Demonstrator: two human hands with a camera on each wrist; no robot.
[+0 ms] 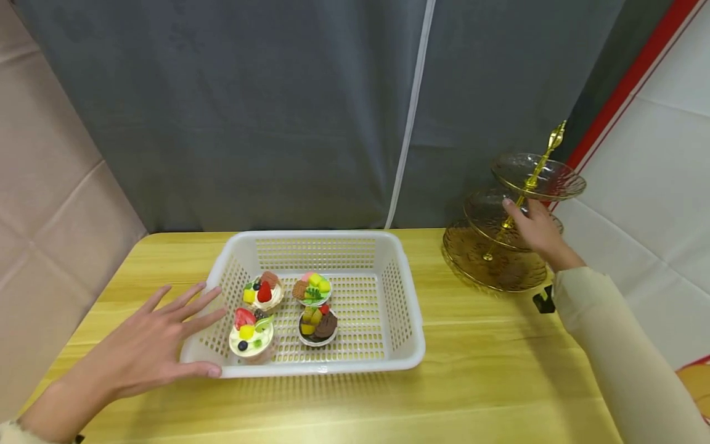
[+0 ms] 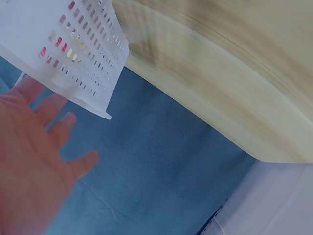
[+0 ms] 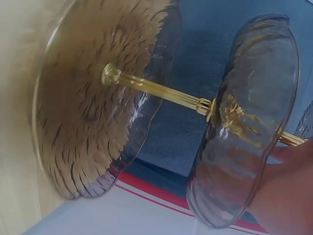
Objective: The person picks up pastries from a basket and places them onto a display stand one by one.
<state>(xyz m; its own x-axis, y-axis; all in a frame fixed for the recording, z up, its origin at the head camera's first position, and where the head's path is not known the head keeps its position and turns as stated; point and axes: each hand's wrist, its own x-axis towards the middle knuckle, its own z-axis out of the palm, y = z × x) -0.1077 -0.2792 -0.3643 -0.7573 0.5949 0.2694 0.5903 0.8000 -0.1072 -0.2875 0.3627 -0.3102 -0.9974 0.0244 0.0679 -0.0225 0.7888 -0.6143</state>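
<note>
At the right back stands a three-tier glass serving stand (image 1: pixel 471 256) with a gold post and gold-edged plates. My right hand (image 1: pixel 542 234) grips the post between the middle and top plates. In the right wrist view the gold post (image 3: pixel 166 93) runs from the bottom plate up through the middle plate (image 3: pixel 254 93) towards the hand. My left hand (image 1: pixel 155 345), fingers spread, lies at the left side of a white perforated basket (image 1: pixel 322 369), its fingertips over the rim. Inside the basket's left half sit several fruit-topped cupcakes (image 1: pixel 252 339), one of them chocolate (image 1: pixel 318 336).
A wood-grain table (image 1: pixel 471 382) carries the basket and the stand. Behind it hangs a grey curtain (image 1: pixel 266 123), with pale walls on both sides. The stand is close to the red-trimmed right wall (image 1: pixel 649 197).
</note>
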